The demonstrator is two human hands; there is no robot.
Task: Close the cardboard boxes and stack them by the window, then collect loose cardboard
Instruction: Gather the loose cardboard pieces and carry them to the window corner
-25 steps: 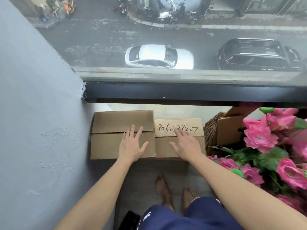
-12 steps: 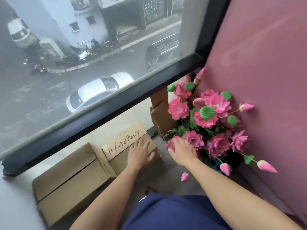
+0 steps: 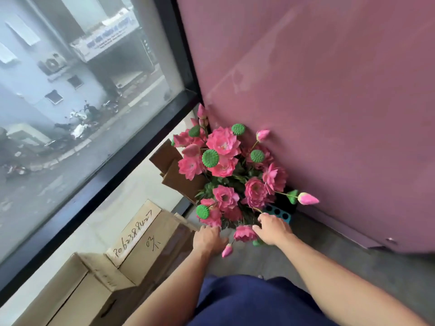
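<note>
Window [image 3: 70,114] corner by pink wall [image 3: 329,90], both hands reaching into pink flowers [image 3: 223,142], left [image 3: 208,238] and right [image 3: 273,229] open, apart, gripping nothing, closed cardboard boxes [image 3: 150,250] sitting alongside.

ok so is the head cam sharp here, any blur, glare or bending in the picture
Head view: the street through the window glass looks hazy and washed out; the pink wall panel carries faint pale reflections; the black window frame runs tilted and bowed, wide-angle distortion; the pink artificial flowers and handwritten brown cardboard box are fairly sharp, both hands slightly soft.
</note>
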